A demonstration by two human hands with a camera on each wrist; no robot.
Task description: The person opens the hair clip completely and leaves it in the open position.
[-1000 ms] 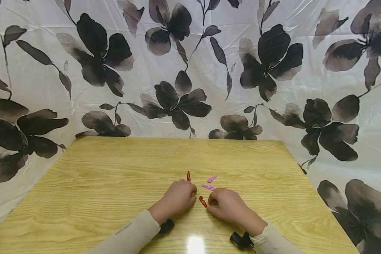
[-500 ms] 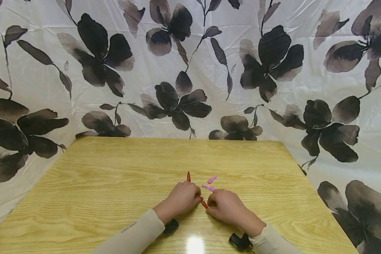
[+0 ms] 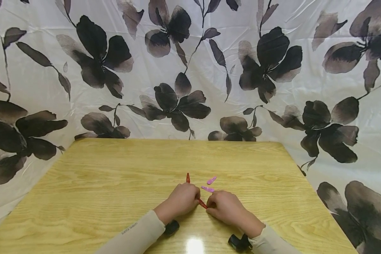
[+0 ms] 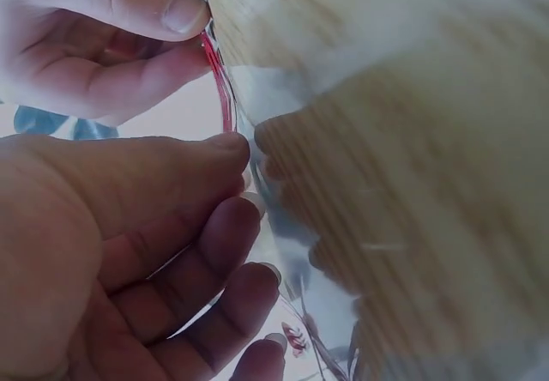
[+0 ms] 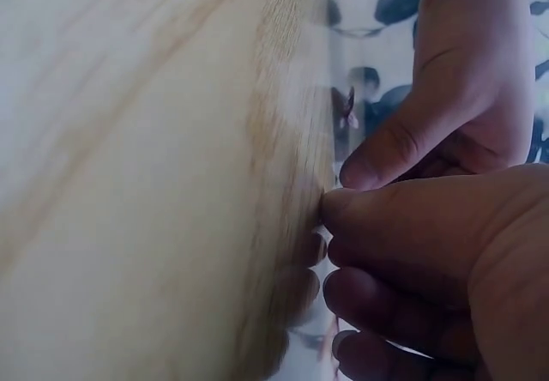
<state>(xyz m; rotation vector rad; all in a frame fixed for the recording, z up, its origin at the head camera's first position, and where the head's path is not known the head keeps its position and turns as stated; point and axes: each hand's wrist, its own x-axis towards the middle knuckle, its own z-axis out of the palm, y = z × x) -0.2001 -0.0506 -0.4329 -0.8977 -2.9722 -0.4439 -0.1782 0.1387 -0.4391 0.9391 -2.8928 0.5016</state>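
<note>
A red snap hair clip [image 3: 203, 203] spans the small gap between my hands, low over the table. My left hand [image 3: 183, 198] pinches its left end between thumb and forefinger. At the other end, the thumb and fingertips of my right hand [image 3: 227, 207] grip it. The left wrist view shows the red edge of the clip [image 4: 221, 81] running between the two sets of fingertips. In the right wrist view my right hand's fingers cover most of it. Beyond my left knuckles lies a second red hair clip [image 3: 188, 177], its lower part hidden by the hand.
Two pink hair clips lie just past my hands, one [image 3: 211, 180] farther off and the other [image 3: 207, 189] beside my right knuckles. The wood-grain table [image 3: 114, 165] ends at a floral cloth [image 3: 177, 53] hanging behind it.
My left hand has moved right and taken hold of the red clip's free end. That clip has swung to a flatter slant. My right hand stays nearly in place.
</note>
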